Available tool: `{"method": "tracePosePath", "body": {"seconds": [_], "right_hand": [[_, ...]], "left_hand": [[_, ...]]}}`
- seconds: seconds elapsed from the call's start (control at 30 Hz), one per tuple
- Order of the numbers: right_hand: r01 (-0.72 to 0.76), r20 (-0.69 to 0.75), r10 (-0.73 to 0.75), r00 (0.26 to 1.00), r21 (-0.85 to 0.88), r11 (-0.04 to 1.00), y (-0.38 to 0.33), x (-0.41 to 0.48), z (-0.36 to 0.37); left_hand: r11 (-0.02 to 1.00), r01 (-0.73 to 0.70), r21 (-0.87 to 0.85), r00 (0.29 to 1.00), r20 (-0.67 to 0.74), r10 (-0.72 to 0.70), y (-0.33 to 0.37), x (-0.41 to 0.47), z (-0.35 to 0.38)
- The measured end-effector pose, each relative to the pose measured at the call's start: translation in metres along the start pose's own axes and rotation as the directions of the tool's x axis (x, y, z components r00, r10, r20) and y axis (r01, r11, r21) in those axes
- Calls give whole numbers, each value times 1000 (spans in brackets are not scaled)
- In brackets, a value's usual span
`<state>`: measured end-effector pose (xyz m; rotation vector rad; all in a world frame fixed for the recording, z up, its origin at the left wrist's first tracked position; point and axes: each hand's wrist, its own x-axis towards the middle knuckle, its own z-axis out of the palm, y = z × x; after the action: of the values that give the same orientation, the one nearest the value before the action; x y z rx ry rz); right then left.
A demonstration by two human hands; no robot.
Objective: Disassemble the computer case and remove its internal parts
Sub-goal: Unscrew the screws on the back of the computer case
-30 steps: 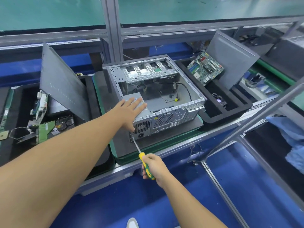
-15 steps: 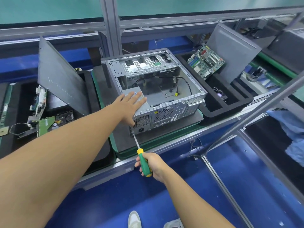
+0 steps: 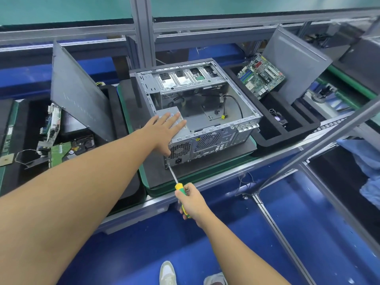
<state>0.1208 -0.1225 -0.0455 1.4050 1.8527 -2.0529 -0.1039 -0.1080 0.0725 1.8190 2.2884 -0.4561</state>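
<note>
The case (image 3: pixel 216 138) is sitting open on the mat (image 3: pixel 156 177), rear panel facing the person, with the power supply (image 3: pixel 181 150) filling its 7 o'clock corner. The left hand (image 3: pixel 164 132) is pressing flat on the supply's top, fingers straight. The screwdriver (image 3: pixel 174 175) is lying along a 5-to-11 o'clock line, tip touching the panel's lower left corner. The right hand (image 3: pixel 191 202), at 5 o'clock from the tip, is clenching the handle and is likely needing the shaft square to the panel.

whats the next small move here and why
Probably turn the screwdriver to loosen a screw at the rear lower corner of the computer case: its tip sits there, the right hand grips its handle, and the left hand lies flat on the power supply, bracing it.
</note>
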Motion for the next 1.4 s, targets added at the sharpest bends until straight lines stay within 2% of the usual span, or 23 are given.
{"method": "tracePosePath", "body": {"seconds": [0.1, 0.17, 0.27, 0.37, 0.47, 0.53, 0.6, 0.67, 0.8, 0.9, 1.13, 1.4], "right_hand": [[-170, 124, 149, 981, 181, 969, -9, 0, -1], [-230, 198, 184, 963, 249, 941, -10, -1, -4], [-196, 220, 136, 966, 280, 940, -5, -1, -6], [-112, 153, 68, 986, 298, 948, -1, -1, -5], [17, 30, -19, 999, 78, 997, 3, -2, -1], [93, -45, -100, 994, -135, 986, 6, -3, 1], [121, -92, -146, 985, -240, 963, 8, -2, 2], [114, -70, -129, 989, -184, 976, 9, 0, 1], [1, 50, -9, 999, 157, 988, 8, -1, -5], [-84, 110, 57, 992, 256, 963, 8, -2, -7], [-176, 181, 130, 975, 272, 946, -2, -1, 0], [-19, 57, 9, 998, 188, 982, 6, 3, 0]], "left_hand": [[1000, 4, -11, 1000, 2, -4, 0, -1, 0], [1000, 6, -12, 1000, 5, -6, 0, -1, 0], [1000, 7, -19, 1000, 7, -7, 0, 0, 1], [1000, 6, -18, 1000, 4, -5, -1, 0, 1], [1000, 4, -13, 1000, 0, -4, -1, 0, 1], [1000, 4, -12, 1000, 3, -4, -1, 0, 1], [1000, 3, -12, 1000, 6, -3, 0, 0, 1], [1000, 5, -17, 1000, 5, -5, 0, 0, 1], [1000, 2, -22, 1000, 8, -2, -1, -1, 0], [999, 4, -32, 1000, 9, -4, -1, -1, 0], [999, 2, -42, 1000, 1, -2, -1, -1, 1], [999, 0, -33, 1000, -10, 0, -2, 1, 4]]}}
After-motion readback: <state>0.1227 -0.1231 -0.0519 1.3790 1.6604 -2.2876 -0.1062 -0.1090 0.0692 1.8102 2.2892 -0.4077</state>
